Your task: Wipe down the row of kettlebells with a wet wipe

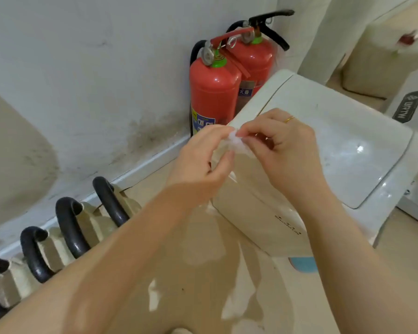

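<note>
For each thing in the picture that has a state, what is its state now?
wet wipe: bunched, pinched between both hands
left hand: pinches the wipe
right hand: pinches the wipe
kettlebells: upright in a row by the wall, untouched
fire extinguishers: upright in the corner
white bin: lid closed

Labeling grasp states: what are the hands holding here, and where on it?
Both hands pinch one small crumpled wet wipe: the left hand holds its left side, the right hand its upper right edge, at the fingers. Kettlebells untouched.
</note>
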